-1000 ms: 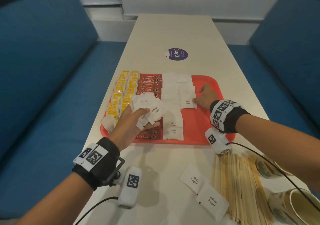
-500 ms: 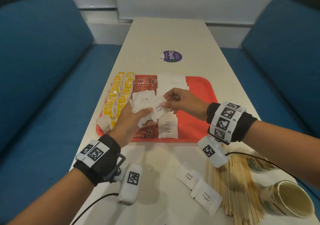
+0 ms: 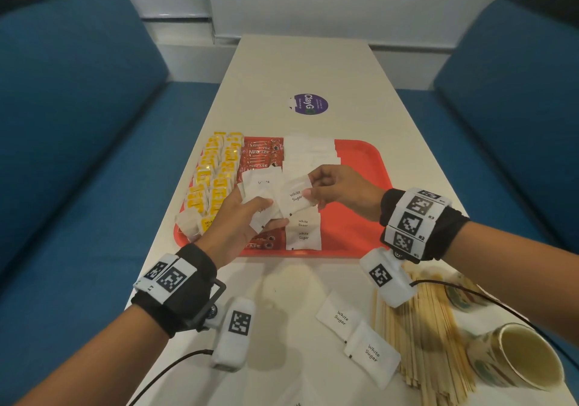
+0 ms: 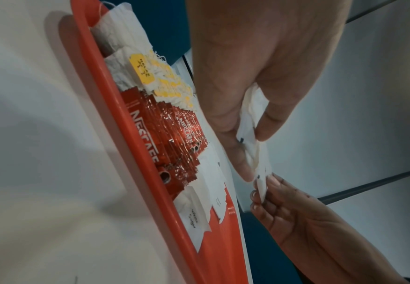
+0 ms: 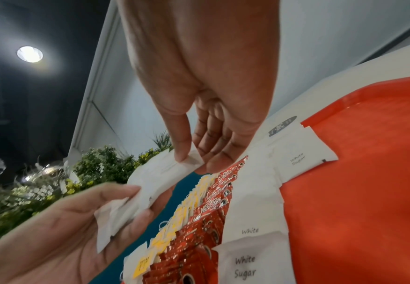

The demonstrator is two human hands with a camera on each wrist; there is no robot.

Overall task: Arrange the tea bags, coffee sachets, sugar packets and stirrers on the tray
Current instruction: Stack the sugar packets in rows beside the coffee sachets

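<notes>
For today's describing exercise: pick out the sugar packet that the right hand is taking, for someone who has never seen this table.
Above the red tray, the left hand holds a fan of white packets. The sugar packet is the rightmost, alone pinched by the right hand.

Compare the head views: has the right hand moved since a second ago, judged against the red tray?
Yes. The right hand left the tray's bare right half and moved leftward to pinch a sugar packet held in the left hand.

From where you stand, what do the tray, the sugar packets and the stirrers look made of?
Tray: probably moulded plastic, smooth red, with a soft sheen and rounded rim. Sugar packets: matte white paper, black print, crimped ends. Stirrers: thin pale sticks, likely bare wood.
</notes>
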